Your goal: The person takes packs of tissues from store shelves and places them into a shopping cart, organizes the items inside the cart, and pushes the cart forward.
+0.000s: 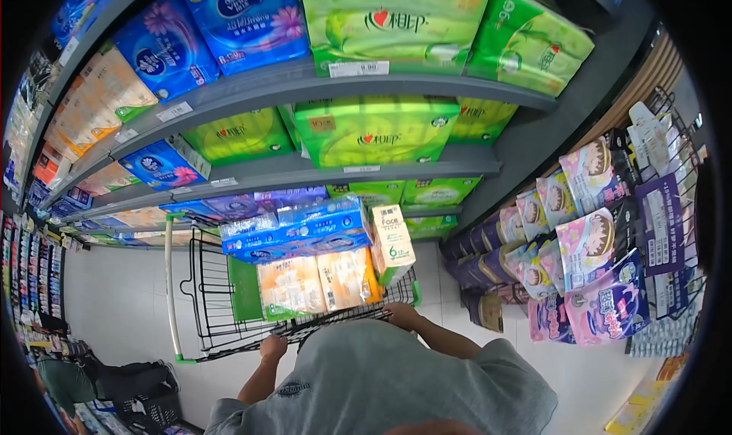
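Note:
A black wire shopping cart [210, 282] stands sideways in front of me, its pale handle bar [171, 298] with green ends at the left. My left hand [273, 347] is closed at the near side rim. Further right, my right hand [399, 314] curls over the same rim, its fingers partly hidden. In the cart lie blue plastic-wrapped tissue packs [297, 227], orange-and-white tissue packs [316, 284] and an upright cream box [392, 244] marked "Face" and 6. A green panel [245, 290] shows beside them.
Shelves [252, 84] ahead carry green tissue packs [381, 130] and blue Vinda packs [248, 19]. Hanging pink and purple packages [587, 244] fill a rack on the right. Another person [99, 378] with a dark basket [149, 410] is at lower left. Pale floor tiles [114, 298] surround the cart.

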The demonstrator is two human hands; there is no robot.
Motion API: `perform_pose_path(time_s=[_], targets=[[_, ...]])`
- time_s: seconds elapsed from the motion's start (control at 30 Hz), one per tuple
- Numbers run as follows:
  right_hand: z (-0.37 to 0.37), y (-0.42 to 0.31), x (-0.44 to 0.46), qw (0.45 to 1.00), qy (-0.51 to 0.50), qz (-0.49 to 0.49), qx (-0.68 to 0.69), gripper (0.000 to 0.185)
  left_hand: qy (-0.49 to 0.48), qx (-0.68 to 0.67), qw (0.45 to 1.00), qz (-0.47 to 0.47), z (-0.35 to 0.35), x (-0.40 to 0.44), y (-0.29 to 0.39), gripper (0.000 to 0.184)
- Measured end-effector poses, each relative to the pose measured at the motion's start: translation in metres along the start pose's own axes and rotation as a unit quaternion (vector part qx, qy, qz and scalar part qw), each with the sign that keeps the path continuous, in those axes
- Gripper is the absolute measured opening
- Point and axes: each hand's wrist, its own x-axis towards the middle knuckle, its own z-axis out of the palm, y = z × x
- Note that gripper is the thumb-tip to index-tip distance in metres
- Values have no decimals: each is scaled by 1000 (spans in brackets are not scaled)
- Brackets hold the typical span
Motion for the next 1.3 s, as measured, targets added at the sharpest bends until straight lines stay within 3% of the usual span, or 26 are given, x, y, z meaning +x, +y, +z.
perform_pose_path(time_s=[0.07,0.1,0.13,0.17,0.2,0.23,0.27,0.3,0.33,0.37,0.4,0.43,0.5,0.53,0.6,0.63,0.7,0.73,0.8,0.93,1.0,1.03,1.13,1.17,1.23,1.3], targets=[[-36,-19,11,990,-130,-21,-59,35,-83,22,996,18,-51,-14,29,46],[-52,-19,21,988,-150,-26,-2,34,-77,40,995,45,-77,-14,45,49],[-91,-41,20,990,-128,-44,34,34,-52,110,980,155,-49,51,27,52],[-123,-51,24,992,-36,-119,28,34,21,-17,990,140,-96,38,57,48],[-180,-90,19,997,-18,-54,59,33,80,-8,983,165,-146,30,95,41],[-208,-81,35,968,33,-66,240,29,201,-90,932,287,-171,51,112,38],[-261,-116,30,958,185,-128,177,26,218,-141,922,286,-219,41,149,37],[-306,-131,34,928,288,-171,165,24,313,-202,837,401,-263,32,180,37],[-358,-165,18,918,347,-154,110,23,286,-259,827,408,-309,17,213,39],[-395,-179,22,825,515,-229,37,23,361,-289,761,455,-347,-4,243,41],[-430,-200,21,745,592,-296,79,23,380,-320,743,449,-381,-22,270,44],[-457,-221,14,731,621,-249,131,35,401,-367,666,511,-407,-16,293,48],[-497,-246,15,668,709,-226,17,44,418,-385,643,514,-462,-26,333,60],[-508,-254,17,668,708,-228,16,44,410,-399,645,506,-485,-39,350,64],[-524,-268,20,739,662,-112,45,56,359,-470,619,517,-520,-19,386,66],[-530,-270,22,740,662,-115,41,56,361,-473,616,516,-528,-31,390,66],[-539,-268,25,846,506,-79,145,58,107,-465,740,474,-547,-65,390,65],[-540,-266,27,848,505,-79,141,58,106,-469,738,474,-551,-68,392,65],[-542,-264,29,829,459,-129,292,57,74,-432,781,446,-559,-72,395,63],[-539,-266,29,805,469,-142,334,56,80,-427,773,463,-556,-81,396,63],[-532,-276,18,776,497,-210,328,43,155,-475,703,507,-551,-85,392,63],[-529,-281,14,778,494,-205,330,43,151,-476,706,502,-549,-85,388,63],[-522,-285,8,700,522,-359,329,37,222,-501,605,578,-542,-83,373,55],[-523,-282,8,684,504,-415,326,36,217,-504,612,570,-540,-82,366,55],[-515,-286,1,678,481,-462,309,46,151,-550,489,660,-533,-83,350,61],[-501,-293,-7,641,451,-499,371,46,156,-583,489,630,-521,-103,322,57]])
